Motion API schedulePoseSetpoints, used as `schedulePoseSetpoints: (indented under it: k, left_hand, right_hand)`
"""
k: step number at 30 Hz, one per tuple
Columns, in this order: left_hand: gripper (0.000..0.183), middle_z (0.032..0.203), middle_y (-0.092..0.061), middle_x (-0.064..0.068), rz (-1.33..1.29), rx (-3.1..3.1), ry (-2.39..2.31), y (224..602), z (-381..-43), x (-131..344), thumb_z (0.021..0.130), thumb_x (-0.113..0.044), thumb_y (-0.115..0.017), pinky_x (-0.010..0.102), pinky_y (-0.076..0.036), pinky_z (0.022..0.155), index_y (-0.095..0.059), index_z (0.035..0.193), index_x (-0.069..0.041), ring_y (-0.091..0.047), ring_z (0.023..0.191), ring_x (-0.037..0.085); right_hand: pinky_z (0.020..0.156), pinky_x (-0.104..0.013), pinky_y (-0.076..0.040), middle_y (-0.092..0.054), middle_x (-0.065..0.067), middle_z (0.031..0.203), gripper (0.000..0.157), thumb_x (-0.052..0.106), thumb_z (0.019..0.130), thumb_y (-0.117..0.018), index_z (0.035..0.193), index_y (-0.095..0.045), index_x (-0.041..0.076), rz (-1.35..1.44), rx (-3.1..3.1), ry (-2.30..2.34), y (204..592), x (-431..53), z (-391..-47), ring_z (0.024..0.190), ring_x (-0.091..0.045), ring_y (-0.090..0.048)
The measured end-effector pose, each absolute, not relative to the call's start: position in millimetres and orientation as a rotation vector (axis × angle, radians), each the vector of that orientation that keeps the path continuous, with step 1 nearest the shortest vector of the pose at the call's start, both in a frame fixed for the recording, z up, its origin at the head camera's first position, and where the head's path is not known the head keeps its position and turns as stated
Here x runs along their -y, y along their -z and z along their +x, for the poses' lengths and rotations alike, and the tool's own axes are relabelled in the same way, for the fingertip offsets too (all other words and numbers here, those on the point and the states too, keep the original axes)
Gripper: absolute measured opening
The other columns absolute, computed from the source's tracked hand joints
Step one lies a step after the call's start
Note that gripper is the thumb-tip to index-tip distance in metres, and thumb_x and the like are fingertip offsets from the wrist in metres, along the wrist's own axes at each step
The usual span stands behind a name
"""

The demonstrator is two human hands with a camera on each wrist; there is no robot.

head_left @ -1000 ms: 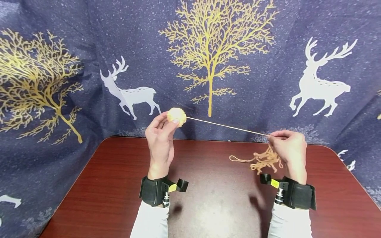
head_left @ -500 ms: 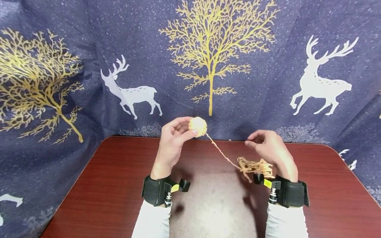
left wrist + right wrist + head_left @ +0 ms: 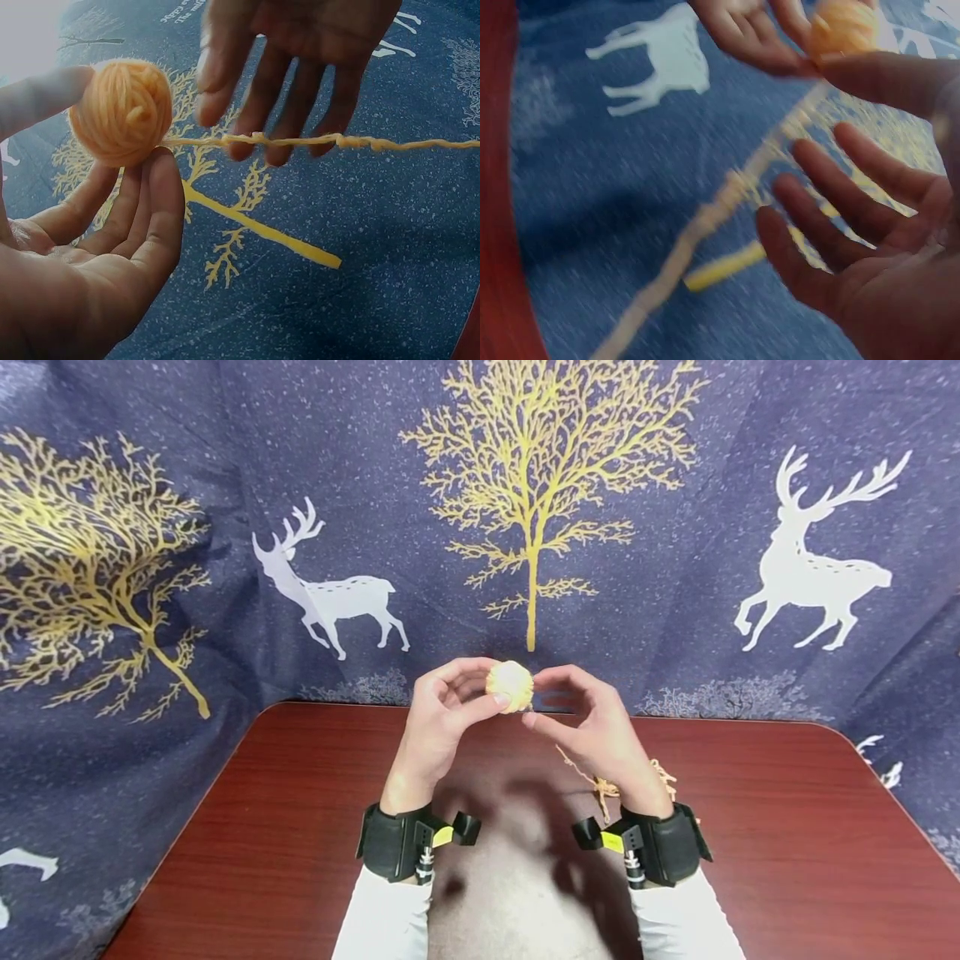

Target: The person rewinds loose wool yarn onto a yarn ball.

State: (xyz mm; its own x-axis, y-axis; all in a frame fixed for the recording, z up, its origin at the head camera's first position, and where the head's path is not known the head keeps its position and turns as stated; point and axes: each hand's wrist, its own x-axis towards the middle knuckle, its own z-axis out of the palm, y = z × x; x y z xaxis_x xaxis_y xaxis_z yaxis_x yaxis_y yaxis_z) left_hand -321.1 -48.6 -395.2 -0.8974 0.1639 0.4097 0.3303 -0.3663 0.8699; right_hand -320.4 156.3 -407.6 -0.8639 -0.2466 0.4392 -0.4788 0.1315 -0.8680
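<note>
A small yellow-orange yarn ball point(image 3: 124, 112) is pinched between the thumb and fingers of my left hand point(image 3: 438, 722), raised above the far part of the table. From the ball a twisted yarn strand point(image 3: 300, 141) runs off, with small kinks along it. My right hand point(image 3: 592, 727) is close beside the ball, its thumb and fingers spread apart around the strand. In the right wrist view the fingers of the right hand point(image 3: 877, 225) are loosely extended. A loose heap of yarn point(image 3: 609, 789) lies on the table, partly hidden behind the right wrist.
The reddish-brown table point(image 3: 300, 827) has rounded far corners. Behind it hangs a dark blue cloth point(image 3: 660, 577) printed with golden trees and white deer. Black camera straps point(image 3: 390, 843) are on both wrists.
The right hand let go of the taut strand and moved left to the ball. The left hand moved right and slightly down with the ball. The strand slackened toward the heap.
</note>
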Motion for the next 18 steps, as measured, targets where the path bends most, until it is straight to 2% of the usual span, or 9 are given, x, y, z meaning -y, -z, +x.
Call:
schedulePoseSetpoints:
  k: [2,6,11,14,18]
  left_hand:
    - [0.037,0.102,-0.073,0.004,-0.693,1.712,2.407,394.9,-321.0,48.7,0.079,0.009,-0.071,0.027,-0.058,0.081,-0.063,0.115,0.015,-0.068,0.094,0.018]
    - [0.035,0.102,-0.073,0.004,-0.717,1.716,2.4,395.0,-321.0,49.5,0.078,0.007,-0.072,0.027,-0.057,0.083,-0.066,0.113,0.01,-0.067,0.094,0.018]
    - [0.034,0.101,-0.073,0.003,-0.732,1.716,2.393,396.2,-321.1,50.3,0.078,0.007,-0.072,0.026,-0.056,0.083,-0.067,0.112,0.008,-0.067,0.093,0.017]
    - [0.033,0.1,-0.073,0.002,-0.704,1.664,2.392,396.8,-321.6,49.5,0.077,0.008,-0.071,0.025,-0.056,0.081,-0.069,0.11,0.006,-0.066,0.092,0.016]
    - [0.033,0.098,-0.073,0.002,-0.654,1.535,2.437,396.2,-321.2,47.7,0.076,0.013,-0.068,0.023,-0.057,0.076,-0.07,0.107,0.003,-0.067,0.089,0.015]
  right_hand:
    - [0.092,-0.045,-0.058,-0.069,-0.01,0.112,0.038,-0.005,0.082,-0.08,0.116,-0.065,0.0,0.721,2.147,-1.858,410.0,-148.1,-320.5,0.103,-0.026,-0.069]
    - [0.08,-0.031,-0.06,-0.071,-0.009,0.097,0.03,-0.01,0.081,-0.077,0.108,-0.065,-0.006,0.695,2.026,-1.921,413.7,-137.7,-320.9,0.089,-0.019,-0.069]
    - [0.058,-0.021,-0.052,-0.069,-0.005,0.079,0.016,-0.008,0.082,-0.076,0.096,-0.069,-0.006,0.654,1.985,-1.905,415.2,-134.0,-319.7,0.07,-0.013,-0.064]
    - [0.054,-0.021,-0.05,-0.068,-0.006,0.078,0.011,-0.006,0.082,-0.076,0.091,-0.07,-0.005,0.644,2.008,-1.901,415.1,-133.6,-318.7,0.067,-0.013,-0.062]
    - [0.058,-0.021,-0.052,-0.069,-0.008,0.079,0.009,-0.003,0.082,-0.075,0.089,-0.07,-0.006,0.65,2.042,-1.91,414.9,-133.1,-317.0,0.068,-0.013,-0.062]
